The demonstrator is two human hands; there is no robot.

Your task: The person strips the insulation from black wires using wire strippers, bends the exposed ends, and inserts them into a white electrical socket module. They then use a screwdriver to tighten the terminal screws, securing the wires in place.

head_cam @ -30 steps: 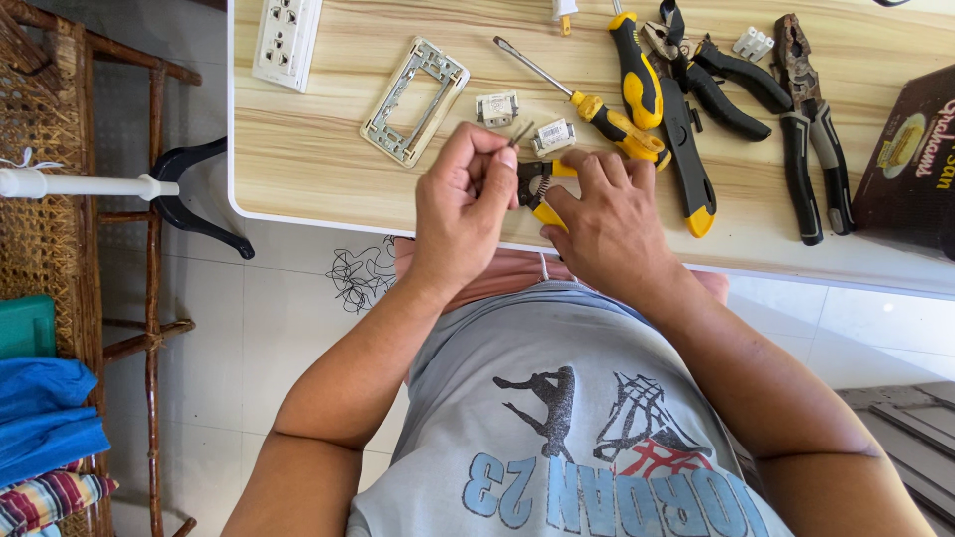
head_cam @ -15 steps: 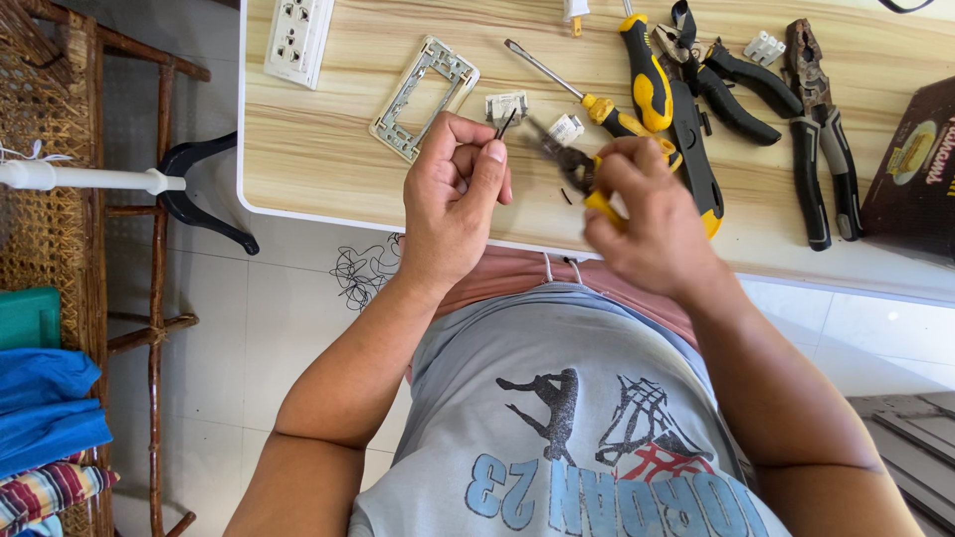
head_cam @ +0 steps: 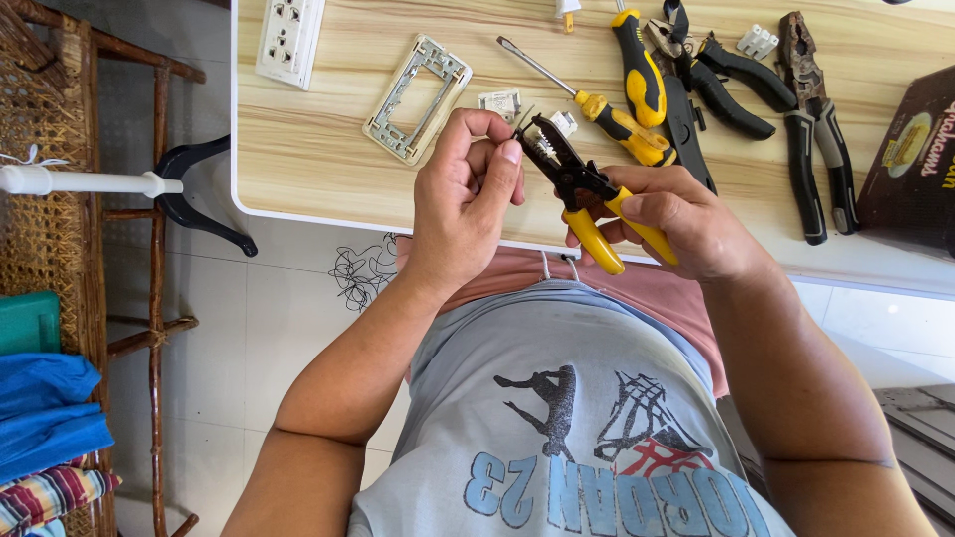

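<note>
The left hand (head_cam: 463,194) pinches something too small to identify between thumb and fingertips. At its three o'clock, the right hand (head_cam: 676,219) grips yellow-handled wire strippers (head_cam: 587,194), black jaws parted, above the wooden table (head_cam: 308,139) edge. A metal mounting frame (head_cam: 418,97) lies at eleven o'clock.

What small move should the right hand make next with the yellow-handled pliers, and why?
Probably squeeze the handles gently. The right hand holds the yellow-handled pliers with the jaws open, their tips at the left hand, whose fingertips pinch something too small to identify.
</note>
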